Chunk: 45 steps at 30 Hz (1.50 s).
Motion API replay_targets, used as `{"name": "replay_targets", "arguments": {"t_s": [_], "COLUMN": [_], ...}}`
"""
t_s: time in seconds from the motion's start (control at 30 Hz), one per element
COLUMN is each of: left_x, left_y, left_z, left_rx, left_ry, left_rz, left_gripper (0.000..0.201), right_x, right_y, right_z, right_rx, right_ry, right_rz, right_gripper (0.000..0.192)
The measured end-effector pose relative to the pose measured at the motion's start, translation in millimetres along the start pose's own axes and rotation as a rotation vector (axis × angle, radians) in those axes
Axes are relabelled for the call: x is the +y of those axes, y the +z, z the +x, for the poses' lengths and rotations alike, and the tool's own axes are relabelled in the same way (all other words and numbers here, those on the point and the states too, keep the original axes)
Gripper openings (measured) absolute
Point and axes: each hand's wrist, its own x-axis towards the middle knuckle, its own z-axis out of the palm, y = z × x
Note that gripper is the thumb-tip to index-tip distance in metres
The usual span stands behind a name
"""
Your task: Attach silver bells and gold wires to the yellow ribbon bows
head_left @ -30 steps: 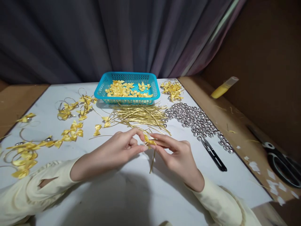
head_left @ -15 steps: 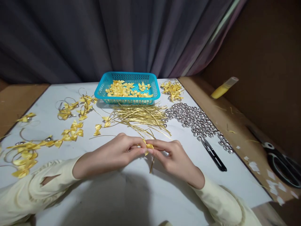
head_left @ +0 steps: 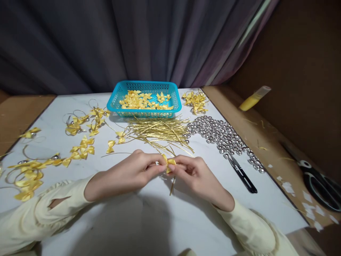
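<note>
Yellow bow (head_left: 168, 163) sits pinched between the fingertips of both hands, low over the white counter (head_left: 149, 220) in front of the person; the left hand (head_left: 133, 170) grips it from the left with thumb and forefinger closed on the ribbon, and the right hand (head_left: 195, 174) grips it from the right in the same way, fingers curled under. A thin gold wire (head_left: 172, 185) hangs down from the bow between the two hands, its lower end close to the counter. Just beyond the hands lies a loose heap of gold wires (head_left: 160, 131), and behind that a blue basket (head_left: 144, 106) holding more yellow bows. To the right of the wires spreads a pile of silver beads (head_left: 221, 135), with small black snips (head_left: 241, 173) lying at its near edge. More yellow bows on wire rings (head_left: 77, 122) are scattered over the left side of the counter. Large scissors (head_left: 317, 179) and a yellow tube (head_left: 253, 99) lie on the brown surface further right
</note>
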Motion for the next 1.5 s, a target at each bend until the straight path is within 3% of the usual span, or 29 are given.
{"name": "replay_targets", "arguments": {"t_s": [0.57,0.8,1.1,1.5], "left_x": [-2,-1,0,2], "left_y": [-2.1,-3.7,-7.6,-13.3], "left_z": [1,3,4,2], "left_rx": [-0.010,-0.007,-0.073,-0.072], "left_ry": [0.039,0.085,0.056,0.040], "left_rz": [0.060,0.077,0.087,0.085], "left_gripper": [0.023,0.023,0.025,0.027], "right_x": [-5,-5,-7,0], "right_y": [0,1,1,3], "right_z": [0,0,-2,-5], "right_rx": [-0.014,-0.008,0.038,0.069], "right_ry": [0.062,0.084,0.055,-0.049], "right_rz": [0.137,0.292,0.170,0.027], "right_gripper": [0.026,0.024,0.021,0.019]}}
